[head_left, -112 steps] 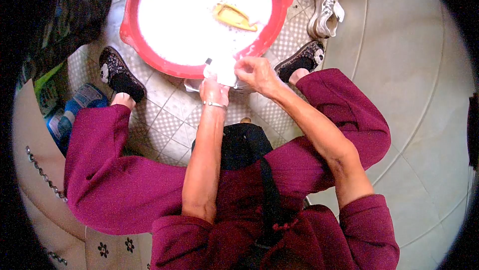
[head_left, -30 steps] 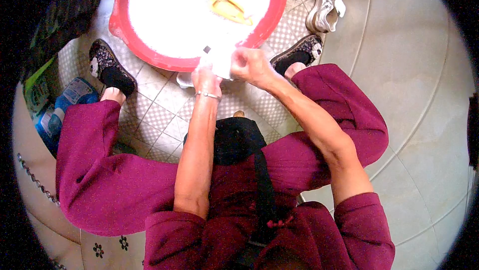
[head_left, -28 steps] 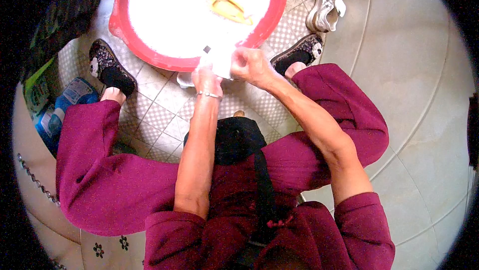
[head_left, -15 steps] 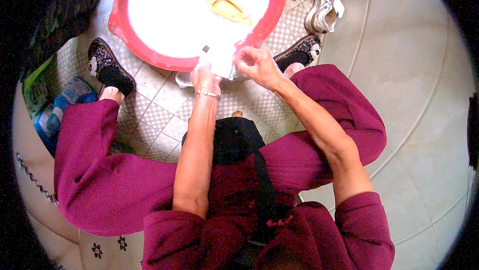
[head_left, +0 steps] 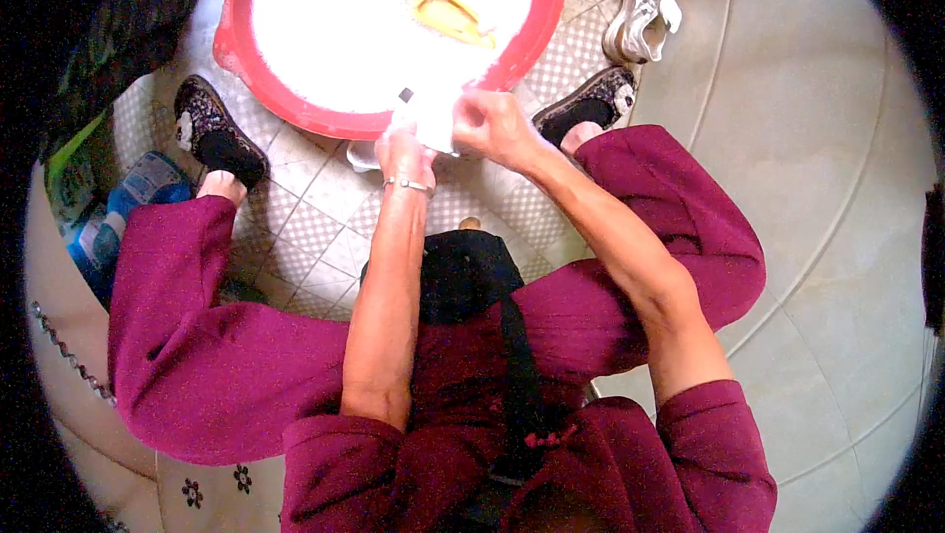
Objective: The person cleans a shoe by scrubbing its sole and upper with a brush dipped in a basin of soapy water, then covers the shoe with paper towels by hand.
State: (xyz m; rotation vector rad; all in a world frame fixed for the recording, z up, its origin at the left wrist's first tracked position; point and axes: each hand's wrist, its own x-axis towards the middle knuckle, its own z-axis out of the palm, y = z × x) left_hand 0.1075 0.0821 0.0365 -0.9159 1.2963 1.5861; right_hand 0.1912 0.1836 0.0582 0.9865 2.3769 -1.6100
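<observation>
A white, cloth-like item [head_left: 433, 122], badly washed out by glare, is held at the near rim of a red basin [head_left: 340, 123]. My left hand [head_left: 404, 152], with a bracelet at the wrist, is closed on its left side. A small dark patch [head_left: 406, 95] shows just beyond those fingers. Pinched fingers of my right hand [head_left: 497, 127] are at the item's right edge. White suds [head_left: 364, 21] fill the basin, and a yellow object [head_left: 450, 16] lies among them. Below the rim, a pale, glossy piece [head_left: 362, 156] shows beside my left hand.
White sneakers [head_left: 645, 16] stand right of the basin. My dark patterned shoes, left [head_left: 219, 139] and right [head_left: 591, 105], flank it on the tiled floor [head_left: 310, 203]. A blue bottle or pack [head_left: 148, 184] sits at the left. A pale panel [head_left: 837, 238] borders the right side.
My right hand has moved slightly left, in against the white item, and its fingers are curled tighter. My left hand and the basin stay nearly where they were.
</observation>
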